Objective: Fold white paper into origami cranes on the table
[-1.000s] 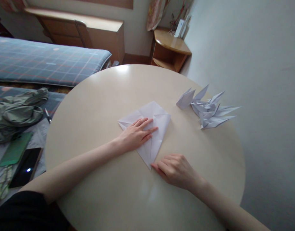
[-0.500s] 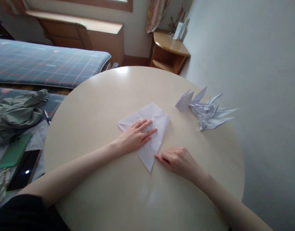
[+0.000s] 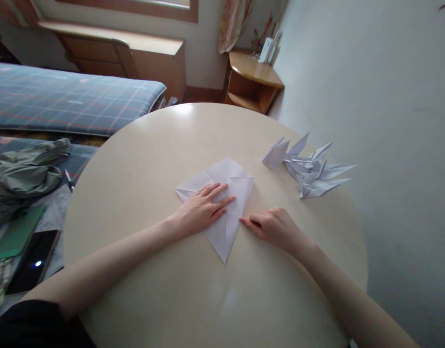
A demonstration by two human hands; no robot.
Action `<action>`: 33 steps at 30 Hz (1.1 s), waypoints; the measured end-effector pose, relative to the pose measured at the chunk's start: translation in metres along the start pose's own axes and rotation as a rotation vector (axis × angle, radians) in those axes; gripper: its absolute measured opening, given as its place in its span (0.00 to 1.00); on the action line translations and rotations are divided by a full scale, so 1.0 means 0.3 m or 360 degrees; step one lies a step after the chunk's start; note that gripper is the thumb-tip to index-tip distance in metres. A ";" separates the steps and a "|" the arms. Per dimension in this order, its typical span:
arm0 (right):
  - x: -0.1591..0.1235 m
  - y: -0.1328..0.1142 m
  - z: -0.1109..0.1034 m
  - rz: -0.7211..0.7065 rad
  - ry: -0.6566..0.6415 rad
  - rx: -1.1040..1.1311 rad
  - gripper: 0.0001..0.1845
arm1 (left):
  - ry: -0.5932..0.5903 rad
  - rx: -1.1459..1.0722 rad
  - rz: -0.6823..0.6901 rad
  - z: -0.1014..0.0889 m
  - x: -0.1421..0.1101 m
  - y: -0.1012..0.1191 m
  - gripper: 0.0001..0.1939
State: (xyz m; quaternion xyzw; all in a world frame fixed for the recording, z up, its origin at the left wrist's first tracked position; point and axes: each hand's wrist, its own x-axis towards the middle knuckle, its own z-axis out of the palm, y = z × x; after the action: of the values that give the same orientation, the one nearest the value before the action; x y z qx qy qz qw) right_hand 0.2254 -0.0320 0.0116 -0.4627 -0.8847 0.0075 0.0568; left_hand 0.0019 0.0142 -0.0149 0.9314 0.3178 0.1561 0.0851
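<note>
Right hand [image 3: 275, 229] has moved farther up, mostly curled fingers [image 3: 250, 225] touching folded paper [image 3: 231, 234].

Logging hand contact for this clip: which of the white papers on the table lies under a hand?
The flat, partly folded sheet at the table's middle, beneath the left hand; the pointed paper figures stand clustered to its right, untouched.

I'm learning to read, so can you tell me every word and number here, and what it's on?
There are none I can read.
Loose sheets: faint marks, too blurred to read.
White box: too small to tell.
Phone: a bright spot, no readable text.
Folded paper: no writing shows.
</note>
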 end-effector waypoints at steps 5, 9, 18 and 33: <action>0.005 0.009 -0.003 0.0033 -0.0012 0.0003 0.29 | -0.0031 0.0014 -0.0004 -0.002 0.000 0.000 0.20; 0.006 0.013 0.004 0.0051 0.0002 0.0048 0.29 | -0.0030 0.0012 -0.0006 0.001 0.000 -0.001 0.20; 0.013 0.015 -0.003 0.0108 -0.0126 0.0226 0.27 | -0.0025 0.0001 -0.0019 0.004 0.000 -0.002 0.20; -0.028 -0.097 0.014 -0.0226 -0.0069 0.0233 0.23 | 0.0005 -0.0045 -0.0019 0.000 -0.002 -0.002 0.21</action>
State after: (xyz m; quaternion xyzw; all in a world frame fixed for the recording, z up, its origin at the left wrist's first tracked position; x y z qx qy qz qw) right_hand 0.2060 -0.0554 0.0086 -0.3932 -0.9133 0.0781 0.0715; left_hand 0.0010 0.0143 -0.0151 0.9280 0.3211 0.1615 0.0986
